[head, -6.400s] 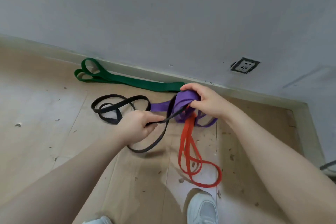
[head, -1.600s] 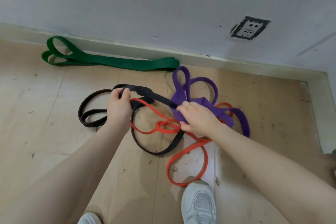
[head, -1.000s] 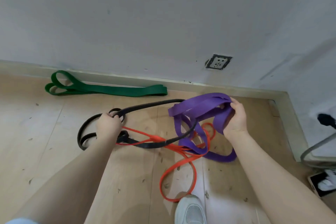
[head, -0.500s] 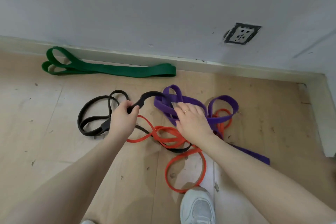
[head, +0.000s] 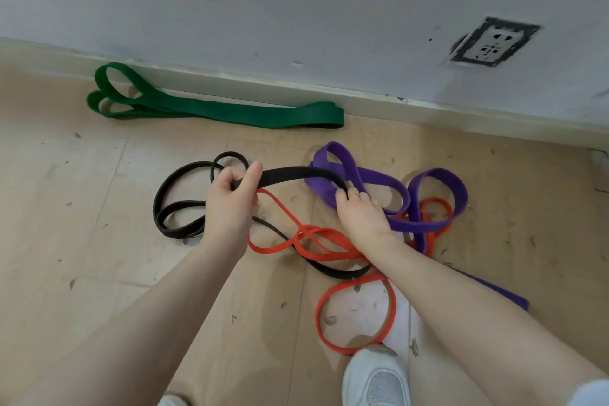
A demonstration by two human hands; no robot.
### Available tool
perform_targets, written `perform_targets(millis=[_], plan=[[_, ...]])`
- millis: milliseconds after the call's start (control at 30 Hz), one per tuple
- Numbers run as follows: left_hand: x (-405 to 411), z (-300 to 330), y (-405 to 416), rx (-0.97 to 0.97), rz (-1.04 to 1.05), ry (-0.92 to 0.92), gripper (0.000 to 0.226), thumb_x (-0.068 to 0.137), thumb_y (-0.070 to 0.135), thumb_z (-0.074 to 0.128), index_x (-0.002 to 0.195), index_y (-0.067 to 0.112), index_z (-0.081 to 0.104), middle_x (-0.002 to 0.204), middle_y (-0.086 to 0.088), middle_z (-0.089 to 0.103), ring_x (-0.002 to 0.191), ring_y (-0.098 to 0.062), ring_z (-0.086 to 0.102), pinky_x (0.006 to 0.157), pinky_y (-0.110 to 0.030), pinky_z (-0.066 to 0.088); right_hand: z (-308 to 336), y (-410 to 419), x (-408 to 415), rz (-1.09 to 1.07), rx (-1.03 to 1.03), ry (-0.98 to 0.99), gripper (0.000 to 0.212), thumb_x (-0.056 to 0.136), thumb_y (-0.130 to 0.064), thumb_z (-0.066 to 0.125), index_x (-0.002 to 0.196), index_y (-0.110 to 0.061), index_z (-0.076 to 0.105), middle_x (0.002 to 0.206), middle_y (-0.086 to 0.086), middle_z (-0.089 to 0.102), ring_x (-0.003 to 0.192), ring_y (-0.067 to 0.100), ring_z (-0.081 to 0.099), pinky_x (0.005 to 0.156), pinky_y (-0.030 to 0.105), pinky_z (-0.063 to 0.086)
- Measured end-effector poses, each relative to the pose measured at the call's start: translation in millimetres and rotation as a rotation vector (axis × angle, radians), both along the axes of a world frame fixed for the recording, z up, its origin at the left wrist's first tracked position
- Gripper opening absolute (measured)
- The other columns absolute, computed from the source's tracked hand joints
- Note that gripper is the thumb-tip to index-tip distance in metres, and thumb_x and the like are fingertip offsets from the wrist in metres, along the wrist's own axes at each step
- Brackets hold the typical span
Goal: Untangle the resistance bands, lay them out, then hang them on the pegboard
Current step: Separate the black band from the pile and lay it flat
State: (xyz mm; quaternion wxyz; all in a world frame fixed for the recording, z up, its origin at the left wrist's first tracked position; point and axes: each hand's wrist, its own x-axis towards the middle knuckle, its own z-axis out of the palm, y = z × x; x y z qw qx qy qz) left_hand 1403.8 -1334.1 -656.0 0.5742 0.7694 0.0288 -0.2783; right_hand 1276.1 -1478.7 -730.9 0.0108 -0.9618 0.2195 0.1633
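**One band laid out, three still knotted**

My left hand [head: 230, 204] grips the black band [head: 179, 204], fingers and thumb curled round the flat strap where it lifts off the floor [head: 82, 241]. My right hand [head: 359, 214] is down at the other end of that raised stretch, fingers curled into the spot where the black strap dives under the purple band [head: 438, 194]; I think it is pinching the black strap there, though my own knuckles hide the exact hold. The two hands are apart, with the black strap strung between them.

What looks done: the green band [head: 224, 110] lies folded flat by the skirting, well beyond my left hand and clear of everything else. That one only needs hanging.

What is left (most of it, honestly): the black band has its free loops lying outside my left hand, but another run of it passes under my right forearm and across the red band [head: 329, 247]. The red band loops between my hands, crosses itself, and trails back toward my shoe [head: 375, 376]. The purple band coils just beyond and outside my right hand, with the red threaded through it.

So I judge the untangling to be in its early-middle part: black has to come free first, then red from purple. The pegboard is not in sight, and nothing has been hung.
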Motion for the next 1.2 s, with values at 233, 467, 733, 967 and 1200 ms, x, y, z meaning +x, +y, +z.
perform_targets(millis=[233,467,733,967,1200], plan=[[27,-2,8,0.130,0.011,-0.008,0.010,0.096,0.023,0.047,0.103,0.022,0.055,0.097,-0.005,0.063,0.081,-0.022,0.063,0.066,-0.033,0.054,89,-32,-11,-0.172,0.633,-0.219,0.029,0.091,-0.009,0.050,0.115,-0.020,0.063,0.105,-0.003,0.066,0.099,0.015,0.059,0.085,0.030,0.043],[39,-7,25,0.393,-0.343,-0.257,0.026,0.087,-0.003,0.049,0.096,0.012,0.068,0.109,-0.011,0.058,0.082,-0.025,0.059,0.067,-0.020,0.043,192,-21,-6,-0.451,1.466,-0.658,0.044,0.072,-0.002,0.050,0.109,-0.017,0.067,0.110,0.006,0.067,0.098,0.023,0.064,0.089,0.030,0.050],[51,-1,46,0.455,-0.177,-0.131,0.033,0.090,-0.003,0.036,0.114,0.004,0.058,0.108,-0.016,0.058,0.082,-0.031,0.052,0.056,-0.030,0.040,230,-39,-21,-0.841,1.522,-1.226,0.050,0.031,-0.021,0.075,0.079,-0.010,0.073,0.081,0.005,0.073,0.074,0.017,0.067,0.069,0.023,0.055],[38,22,36,0.099,-0.236,-0.116,0.017,0.094,0.020,0.048,0.100,0.011,0.061,0.094,-0.006,0.063,0.092,-0.027,0.060,0.076,-0.035,0.048,208,-50,-44,-1.037,0.787,-0.988,0.022,0.087,-0.004,0.044,0.074,-0.012,0.059,0.060,0.000,0.063,0.057,0.016,0.055,0.065,0.030,0.040],[27,94,2,-0.264,-0.300,-0.259,0.010,0.087,0.012,0.061,0.094,0.019,0.063,0.083,0.007,0.061,0.070,0.002,0.059,0.063,-0.009,0.046,140,-77,-97,-0.982,-0.026,-0.315,0.026,0.094,-0.018,0.044,0.100,0.003,0.057,0.102,0.022,0.059,0.098,0.039,0.056,0.078,0.040,0.044]])
